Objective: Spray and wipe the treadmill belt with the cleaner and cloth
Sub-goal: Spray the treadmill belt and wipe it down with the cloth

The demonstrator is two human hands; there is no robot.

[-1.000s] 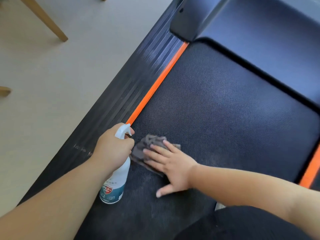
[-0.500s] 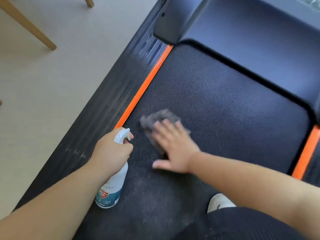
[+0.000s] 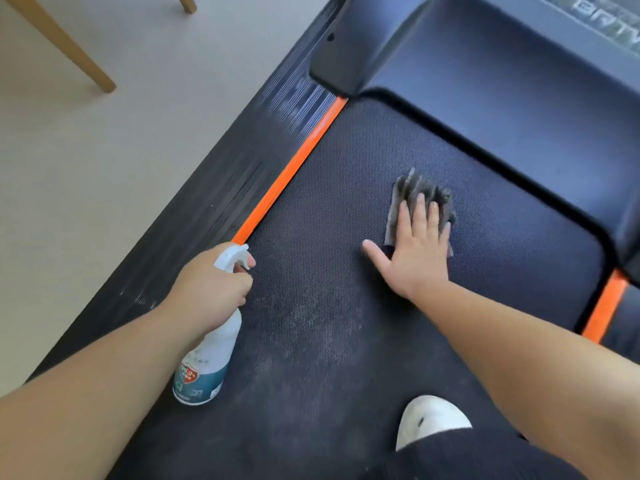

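The dark textured treadmill belt (image 3: 346, 174) fills the middle of the view, with an orange strip (image 3: 294, 168) along its left side. My left hand (image 3: 207, 292) grips the neck of a white spray bottle (image 3: 204, 362) with a teal label, standing on the belt near that strip. My right hand (image 3: 415, 251) lies flat, fingers spread, pressing a grey cloth (image 3: 419, 195) onto the belt toward its far right. A lighter damp-looking patch (image 3: 311, 327) shows on the belt between my arms.
The black motor cover (image 3: 502, 109) rises just beyond the cloth. A ribbed side rail (image 3: 207, 202) borders the beige floor (image 3: 104, 161), where wooden furniture legs (image 3: 62, 43) stand. My white shoe (image 3: 429, 420) rests on the belt at bottom right.
My right hand has slid the cloth away from the bottle, forward and to the right across the belt toward the motor cover. My left hand and the bottle stayed put.
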